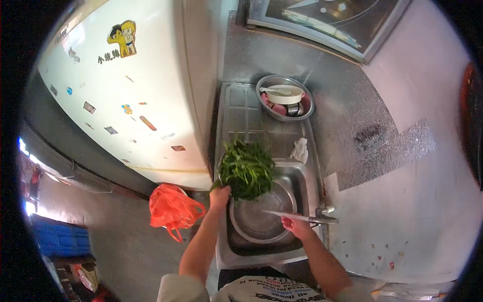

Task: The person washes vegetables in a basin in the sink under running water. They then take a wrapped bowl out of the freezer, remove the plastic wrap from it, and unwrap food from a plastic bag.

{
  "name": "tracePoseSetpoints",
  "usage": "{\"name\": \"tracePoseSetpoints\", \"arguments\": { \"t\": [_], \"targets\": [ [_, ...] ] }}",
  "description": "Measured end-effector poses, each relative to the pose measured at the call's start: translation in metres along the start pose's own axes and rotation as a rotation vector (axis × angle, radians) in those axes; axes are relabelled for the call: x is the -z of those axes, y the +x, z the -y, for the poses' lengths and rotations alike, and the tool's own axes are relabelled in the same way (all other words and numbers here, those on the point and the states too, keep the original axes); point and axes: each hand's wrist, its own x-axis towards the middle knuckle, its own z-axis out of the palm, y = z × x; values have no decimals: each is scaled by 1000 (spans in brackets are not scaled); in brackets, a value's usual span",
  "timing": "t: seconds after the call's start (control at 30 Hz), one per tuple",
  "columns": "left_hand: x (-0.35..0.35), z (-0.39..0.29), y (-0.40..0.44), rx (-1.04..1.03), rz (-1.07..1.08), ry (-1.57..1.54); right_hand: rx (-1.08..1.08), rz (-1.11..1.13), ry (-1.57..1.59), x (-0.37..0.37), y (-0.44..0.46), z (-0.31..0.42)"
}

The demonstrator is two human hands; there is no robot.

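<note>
Leafy greens (246, 168) lie just beyond our left hand (220, 195), clamped at their near edge; our right hand (299, 227), well apart beside the faucet (326, 220), shows no clear grip.

I am counting here one left hand (221, 194), one right hand (298, 226), one heap of greens (246, 168), two metal basins (251, 219), one sink (261, 260), one faucet (325, 220), one red bag (173, 205).

Place: kitchen | steel sink (224, 259) | faucet (326, 220) | stickered fridge (156, 65) | dish-filled bowl (293, 119)
</note>
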Motion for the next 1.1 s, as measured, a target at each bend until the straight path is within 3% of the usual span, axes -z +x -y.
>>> {"name": "tracePoseSetpoints", "arguments": {
  "t": [0.03, 0.1, 0.2, 0.27, 0.33, 0.4, 0.6, 0.93, 1.1],
  "targets": [
    [4, 9, -11, 22, 16, 109, 26, 109, -36, -1, 4, 3],
    [4, -2, -30, 42, 26, 231, 25, 94, -3, -18, -1, 9],
    [-8, -19, -75, -104, 31, 503, -58, 14, 45, -35, 4, 13],
    [-12, -8, -88, -487, -62, 545, -69, 0, 45, -34, 13, 6],
    [-15, -13, -96, -367, 5, 648, -89, -22, 72, -31, 21, 0],
    [-19, -13, -105, -579, -20, 720, -51, -2, 31, -29, 23, -7],
    [-37, -9, -104, -650, -48, 829, -17, -134, -89, -5, 28, -22],
    [-66, -41, -127, -619, -6, 915, 130, 90, -52, -20, -2, 15],
    [-71, -44, -127, -678, -21, 894, -3, 83, 32, -46, -3, 33]
  ]
}}
